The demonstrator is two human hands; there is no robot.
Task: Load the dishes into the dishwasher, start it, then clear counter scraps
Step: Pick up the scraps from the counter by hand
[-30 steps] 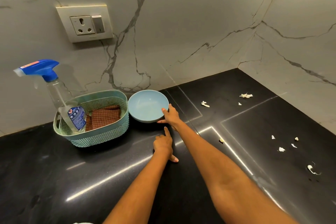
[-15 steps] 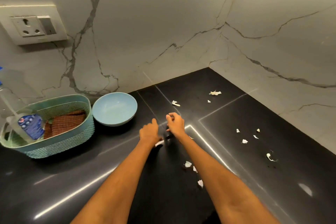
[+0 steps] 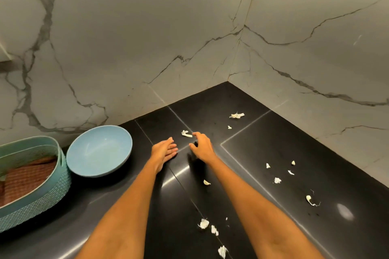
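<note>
Several white peel scraps lie scattered on the black counter: one scrap just beyond my right fingertips, a bigger one near the corner, a cluster at the right, and more between my forearms. My right hand hovers over the counter with its fingers arched, index tip almost at the nearest scrap, holding nothing that I can see. My left hand rests edge-on on the counter beside it, fingers straight and together. An empty light blue bowl stands to the left of both hands.
A teal woven basket with a brown cloth inside sits at the far left, touching the bowl. Marble walls meet in a corner behind the counter. A curled scrap lies at the right.
Both hands have moved right, away from the bowl and up to the scraps. The view has swung right, so the spray bottle and wall socket have left the frame.
</note>
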